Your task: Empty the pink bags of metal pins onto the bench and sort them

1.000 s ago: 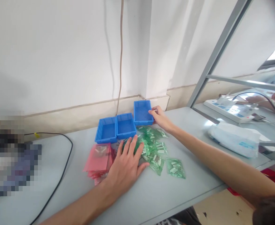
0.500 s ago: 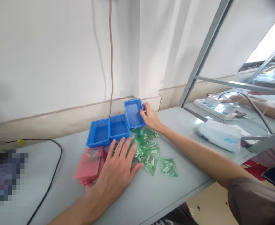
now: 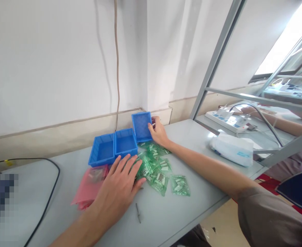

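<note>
My left hand (image 3: 118,187) lies flat with fingers spread on the grey table (image 3: 181,219), its fingertips over the near edge of a pile of green bags (image 3: 157,168) and beside a stack of pink bags (image 3: 89,185). My right hand (image 3: 158,131) grips the right rim of a blue tray (image 3: 141,126), which is tipped up towards the wall. Two more blue trays (image 3: 113,147) stand side by side to its left, both empty. A small dark screw (image 3: 138,212) lies on the table near my left wrist.
A black cable (image 3: 46,199) curves over the table's left side. A white packet (image 3: 231,149) lies at the right by a grey metal frame (image 3: 212,68). Behind the frame sits a white power strip (image 3: 229,120), with another person's arm (image 3: 281,125) near it. The wall is close behind the trays.
My right hand has tipped the right blue tray up and drawn it a little left. My left hand has slid back along the bags, and a small screw now shows on the table.
</note>
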A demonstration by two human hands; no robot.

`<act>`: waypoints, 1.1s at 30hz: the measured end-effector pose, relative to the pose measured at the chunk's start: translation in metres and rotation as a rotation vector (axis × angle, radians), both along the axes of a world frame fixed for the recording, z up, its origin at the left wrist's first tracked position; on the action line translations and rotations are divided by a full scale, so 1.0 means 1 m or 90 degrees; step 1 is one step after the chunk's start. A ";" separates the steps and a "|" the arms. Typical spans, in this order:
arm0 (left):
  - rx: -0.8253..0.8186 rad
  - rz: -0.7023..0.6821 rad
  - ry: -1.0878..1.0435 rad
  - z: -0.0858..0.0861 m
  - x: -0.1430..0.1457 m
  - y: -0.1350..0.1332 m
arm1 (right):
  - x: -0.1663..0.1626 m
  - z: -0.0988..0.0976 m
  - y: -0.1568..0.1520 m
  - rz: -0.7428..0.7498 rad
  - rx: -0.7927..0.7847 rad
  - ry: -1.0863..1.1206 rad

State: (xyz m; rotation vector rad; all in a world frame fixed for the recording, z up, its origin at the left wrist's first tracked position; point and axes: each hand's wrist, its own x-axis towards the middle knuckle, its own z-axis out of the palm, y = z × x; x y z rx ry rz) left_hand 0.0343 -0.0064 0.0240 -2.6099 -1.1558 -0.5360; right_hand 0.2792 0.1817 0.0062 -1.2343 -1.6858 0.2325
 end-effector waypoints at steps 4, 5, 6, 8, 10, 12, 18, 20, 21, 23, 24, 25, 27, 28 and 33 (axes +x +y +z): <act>0.004 0.005 0.009 0.004 -0.009 -0.004 | 0.005 0.003 0.002 0.024 -0.040 -0.048; 0.009 0.006 0.009 0.006 -0.011 -0.004 | 0.007 0.005 0.001 0.029 -0.051 -0.062; 0.015 0.008 0.007 0.007 -0.015 -0.004 | 0.009 0.007 0.001 0.033 -0.063 -0.077; 0.016 0.017 0.002 0.009 -0.023 -0.002 | 0.012 0.010 -0.001 0.035 -0.090 -0.103; 0.010 0.038 -0.013 0.010 -0.032 0.002 | 0.015 0.013 -0.003 0.032 -0.116 -0.123; -0.013 0.075 -0.030 0.011 -0.042 0.008 | 0.016 0.015 -0.004 0.024 -0.134 -0.138; -0.086 0.161 -0.072 0.008 -0.062 0.027 | 0.017 0.022 -0.007 0.002 -0.190 -0.181; -0.123 0.172 -0.071 0.006 -0.065 0.029 | 0.016 0.025 -0.009 0.002 -0.203 -0.189; -0.142 0.175 -0.072 0.006 -0.066 0.030 | 0.016 0.026 -0.010 0.004 -0.208 -0.191; -0.169 0.174 -0.078 0.006 -0.067 0.031 | 0.015 0.029 -0.012 0.012 -0.220 -0.193; -0.173 0.171 -0.082 0.006 -0.067 0.031 | 0.015 0.030 -0.013 0.019 -0.227 -0.192; -0.172 0.169 -0.086 0.006 -0.067 0.031 | 0.016 0.032 -0.014 0.027 -0.234 -0.191; -0.164 0.169 -0.098 0.007 -0.066 0.032 | 0.018 0.033 -0.016 0.045 -0.243 -0.185; -0.165 0.170 -0.104 0.007 -0.065 0.032 | 0.020 0.034 -0.016 0.054 -0.246 -0.181; -0.199 0.171 -0.128 0.009 -0.059 0.036 | 0.028 0.029 -0.018 0.097 -0.263 -0.139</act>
